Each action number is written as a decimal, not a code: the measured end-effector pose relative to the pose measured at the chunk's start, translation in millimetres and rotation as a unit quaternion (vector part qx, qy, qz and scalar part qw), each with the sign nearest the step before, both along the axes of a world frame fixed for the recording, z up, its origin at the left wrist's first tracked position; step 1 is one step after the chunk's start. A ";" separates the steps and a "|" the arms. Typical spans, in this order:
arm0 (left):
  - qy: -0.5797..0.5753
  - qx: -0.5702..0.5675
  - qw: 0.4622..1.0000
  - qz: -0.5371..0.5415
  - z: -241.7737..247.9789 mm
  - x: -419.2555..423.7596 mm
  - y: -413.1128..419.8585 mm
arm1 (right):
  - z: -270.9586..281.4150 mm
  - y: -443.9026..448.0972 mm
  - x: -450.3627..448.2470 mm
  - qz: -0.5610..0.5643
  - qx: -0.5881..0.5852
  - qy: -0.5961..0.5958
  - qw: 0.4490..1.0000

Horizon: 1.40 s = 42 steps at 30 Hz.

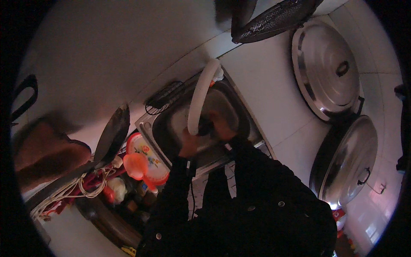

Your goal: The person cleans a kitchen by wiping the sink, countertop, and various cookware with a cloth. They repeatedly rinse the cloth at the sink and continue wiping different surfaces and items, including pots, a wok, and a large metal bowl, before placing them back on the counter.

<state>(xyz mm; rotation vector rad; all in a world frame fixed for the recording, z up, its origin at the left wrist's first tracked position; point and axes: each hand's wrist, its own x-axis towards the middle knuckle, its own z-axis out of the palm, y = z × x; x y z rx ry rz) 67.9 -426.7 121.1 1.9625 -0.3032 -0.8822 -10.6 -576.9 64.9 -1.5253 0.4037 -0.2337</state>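
Observation:
Both hands are low in a stainless steel sink [179, 123], in dim light. A thick white hose [200, 93] arches from the tap area at the sink's back corner down to them. My left hand [188, 143] is at the hose's lower end, with fingers partly hidden behind it; whether it grips the hose is unclear. To the right, my right hand [223, 125] bends inward over the basin, its fingers blurred. Between the hands is a dark patch [204, 128], too dim to identify. Black sleeves cover both forearms.
A black wire rack [165, 98] is behind the sink. Left of it are a floral tray [154, 157], an orange-red ladle or scoop [135, 166] and bundled cords [86, 184]. Large metal lids [327, 67] [350, 163] rest on the right. A mesh strainer [273, 24] hangs above.

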 end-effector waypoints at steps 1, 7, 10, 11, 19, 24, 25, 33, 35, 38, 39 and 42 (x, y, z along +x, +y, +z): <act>0.052 -0.058 0.995 0.062 3.9 2.5 -0.1 | 7.9 -12.5 -6.0 0.060 -0.181 -0.050 0.980; 0.014 -0.061 0.994 0.086 80.0 10.5 -19.7 | 4.4 -38.0 -20.7 0.217 0.165 0.142 0.952; 0.117 -0.053 0.973 0.191 97.2 13.2 -26.0 | -1.1 -32.5 -21.1 0.158 0.068 0.224 0.959; 0.131 -0.050 0.972 0.190 94.6 15.4 -23.8 | 0.1 -30.7 -21.0 0.107 0.029 0.234 0.966; 0.012 0.011 0.991 0.135 7.6 17.2 19.5 | 36.5 -27.0 4.5 -0.024 0.072 0.169 0.983; -0.037 0.026 0.991 -0.124 21.7 4.0 14.0 | 58.5 15.7 12.6 0.070 0.061 0.054 0.994; 0.004 0.024 0.991 -0.128 30.7 5.7 12.3 | 61.3 23.1 9.4 0.065 0.033 0.023 0.997; -0.003 -0.033 0.999 -0.042 52.8 -6.5 -19.1 | 54.3 35.3 -18.3 -0.075 0.010 0.014 0.997; -0.052 -0.034 0.997 -0.042 54.9 -7.4 -22.5 | 44.6 32.2 -15.7 -0.149 -0.059 0.082 0.984; -0.106 -0.032 0.991 -0.080 68.5 -4.5 -22.6 | 20.0 19.5 -9.7 -0.156 -0.166 0.124 0.966; -0.102 -0.003 0.990 -0.096 74.6 -4.0 -23.3 | 9.0 11.7 -8.6 -0.089 -0.118 0.130 0.981; -0.079 0.023 0.989 -0.126 89.3 -5.4 -23.1 | -25.4 -9.7 -9.8 0.046 0.006 0.004 0.999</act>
